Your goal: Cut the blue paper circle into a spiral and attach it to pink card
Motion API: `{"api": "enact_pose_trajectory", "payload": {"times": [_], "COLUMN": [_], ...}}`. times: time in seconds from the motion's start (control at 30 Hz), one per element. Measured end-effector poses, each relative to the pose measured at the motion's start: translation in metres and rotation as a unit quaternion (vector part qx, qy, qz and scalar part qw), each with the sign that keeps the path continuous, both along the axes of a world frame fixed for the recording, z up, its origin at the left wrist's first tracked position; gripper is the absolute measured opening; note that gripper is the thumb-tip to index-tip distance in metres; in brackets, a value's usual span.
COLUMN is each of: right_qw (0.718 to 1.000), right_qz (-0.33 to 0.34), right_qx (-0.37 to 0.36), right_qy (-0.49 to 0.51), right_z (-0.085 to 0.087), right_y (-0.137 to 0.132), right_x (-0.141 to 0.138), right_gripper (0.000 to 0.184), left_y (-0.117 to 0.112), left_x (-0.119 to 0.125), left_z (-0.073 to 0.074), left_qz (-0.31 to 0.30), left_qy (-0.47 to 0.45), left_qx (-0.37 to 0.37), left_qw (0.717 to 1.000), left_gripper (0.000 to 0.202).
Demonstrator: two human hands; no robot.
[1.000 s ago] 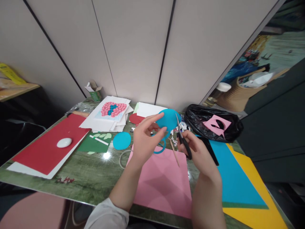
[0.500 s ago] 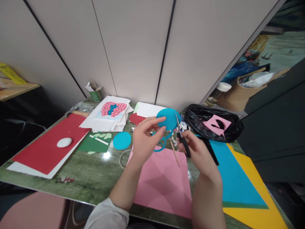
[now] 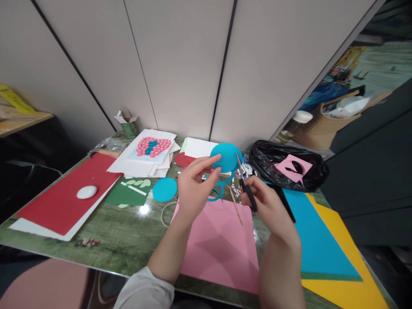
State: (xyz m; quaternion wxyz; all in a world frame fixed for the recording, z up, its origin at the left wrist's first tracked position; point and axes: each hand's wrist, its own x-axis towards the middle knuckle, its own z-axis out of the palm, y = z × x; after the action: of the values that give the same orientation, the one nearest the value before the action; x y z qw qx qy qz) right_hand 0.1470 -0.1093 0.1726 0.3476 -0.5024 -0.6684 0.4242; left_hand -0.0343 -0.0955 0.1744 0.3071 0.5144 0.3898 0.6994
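Between thumb and fingers, my left hand (image 3: pixel 198 182) pinches a blue paper circle (image 3: pixel 227 157) held up above the table. A thin curling strip of blue paper (image 3: pixel 221 183) hangs below the circle. My right hand (image 3: pixel 264 201) is closed around the black handles of a pair of scissors (image 3: pixel 247 187). The blades point up and lie at the circle's right edge. Under both hands lies a pink paper sheet (image 3: pixel 222 244), with a wooden pencil (image 3: pixel 237 207) on its upper right part. A second blue paper circle (image 3: pixel 165 189) rests on the table to the left.
Red paper (image 3: pixel 69 193) carrying a white oval object (image 3: pixel 86 192) is at left, near green paper (image 3: pixel 120 198). A heart picture (image 3: pixel 153 147) tops white sheets. A black plastic bag (image 3: pixel 267 169) with pink scraps stands right, behind blue (image 3: pixel 318 240) and yellow sheets (image 3: pixel 350 262). A tape ring (image 3: pixel 165 214) lies centrally.
The blue circle in my left hand has shifted slightly up and left, and the hanging strip has moved with it. My right hand and the scissors have barely moved.
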Motion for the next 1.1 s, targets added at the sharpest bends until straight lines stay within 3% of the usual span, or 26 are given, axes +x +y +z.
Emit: {"api": "enact_pose_trajectory", "payload": {"times": [0.67, 1.1], "right_qw": [1.0, 1.0], "right_qz": [0.013, -0.01], "right_qx": [-0.009, 0.002], "right_qy": [0.012, 0.005], "right_z": [-0.001, -0.0048], "right_y": [0.0011, 0.0037], "right_x": [-0.0023, -0.0014], "right_gripper": [0.011, 0.01], "left_y": [0.0025, 0.0015], "left_x": [0.0009, -0.0017], "left_z": [-0.0023, -0.0018], "left_qz": [0.004, -0.062], "left_qy": [-0.019, 0.005], "left_qx": [0.016, -0.031], "left_qw": [1.0, 0.998], "left_gripper": [0.037, 0.035]}}
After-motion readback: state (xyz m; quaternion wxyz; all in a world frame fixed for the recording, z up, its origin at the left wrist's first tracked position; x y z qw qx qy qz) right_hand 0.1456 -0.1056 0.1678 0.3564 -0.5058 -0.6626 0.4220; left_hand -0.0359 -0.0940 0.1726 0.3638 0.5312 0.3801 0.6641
